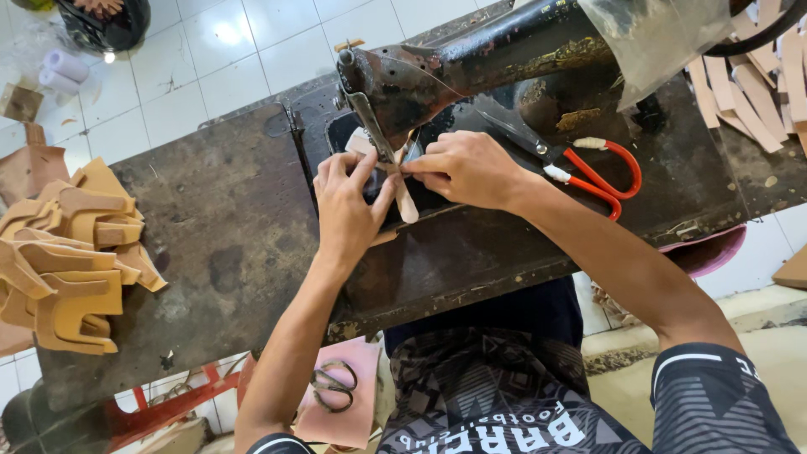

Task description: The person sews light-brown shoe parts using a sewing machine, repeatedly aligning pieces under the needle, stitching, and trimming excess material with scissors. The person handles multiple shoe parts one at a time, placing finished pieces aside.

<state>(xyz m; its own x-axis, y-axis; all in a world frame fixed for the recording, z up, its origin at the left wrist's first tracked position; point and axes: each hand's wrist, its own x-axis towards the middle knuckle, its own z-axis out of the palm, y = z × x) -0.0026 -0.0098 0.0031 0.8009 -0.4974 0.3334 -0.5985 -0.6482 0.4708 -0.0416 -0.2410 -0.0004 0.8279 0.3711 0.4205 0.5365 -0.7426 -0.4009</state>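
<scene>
A black, worn sewing machine stands on a dark work table. Under its needle lies a narrow tan leather strip. My left hand presses the strip from the left with its fingers pinched on it. My right hand pinches the same strip from the right, close to the presser foot. Both hands touch each other at the needle.
A pile of cut tan leather pieces sits at the table's left end. Red-handled scissors lie right of the machine. More tan strips are stacked at top right. Small scissors rest on a pink piece below the table.
</scene>
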